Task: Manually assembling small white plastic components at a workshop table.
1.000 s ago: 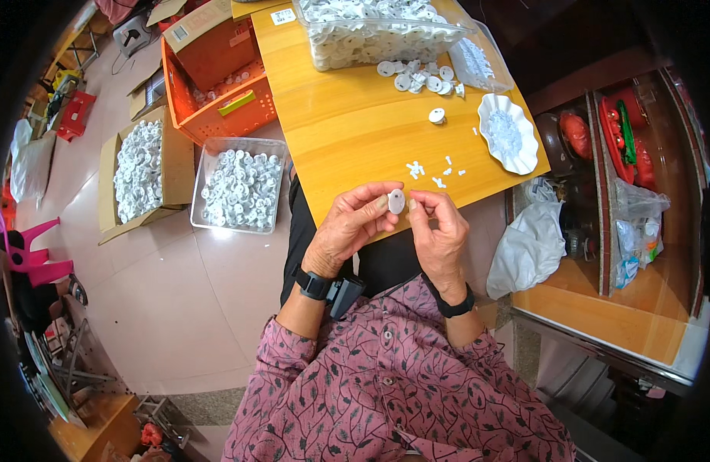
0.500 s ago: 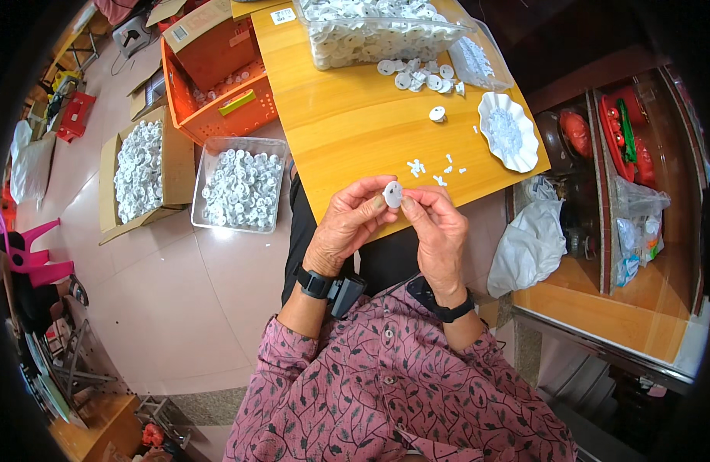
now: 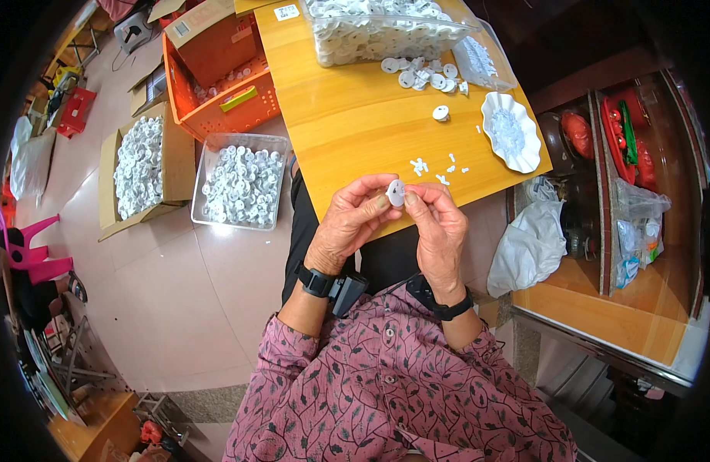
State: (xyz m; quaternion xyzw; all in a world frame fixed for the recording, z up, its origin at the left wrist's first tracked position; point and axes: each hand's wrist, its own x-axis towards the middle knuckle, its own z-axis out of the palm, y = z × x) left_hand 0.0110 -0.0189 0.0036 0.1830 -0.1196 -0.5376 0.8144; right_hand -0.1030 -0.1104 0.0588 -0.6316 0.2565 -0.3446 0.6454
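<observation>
Just over the near edge of the wooden table (image 3: pixel 339 115), my left hand (image 3: pixel 356 212) pinches a small round white plastic disc (image 3: pixel 396 192) between thumb and fingers. My right hand (image 3: pixel 434 219) is closed at the disc's right side, thumb against the fingertips; whether it also grips a tiny part is hidden. Beyond my hands lie several small white pegs (image 3: pixel 420 166). A single white disc piece (image 3: pixel 440 113) rests farther back, short of a loose pile of similar pieces (image 3: pixel 420 75). To the right stands a scalloped white dish (image 3: pixel 530 158) holding small clear pieces.
A clear bin (image 3: pixel 386 42) heaped with white pieces occupies the table's far end, beside a tilted clear tray (image 3: pixel 500 65). On the floor at left are a filled clear tub (image 3: pixel 237 225), a cardboard box (image 3: pixel 178 173) and an orange crate (image 3: pixel 239 108). Shelves (image 3: pixel 601 308) stand right.
The view has shifted very slightly. Both hands keep the same hold on the disc, with no clear movement otherwise.
</observation>
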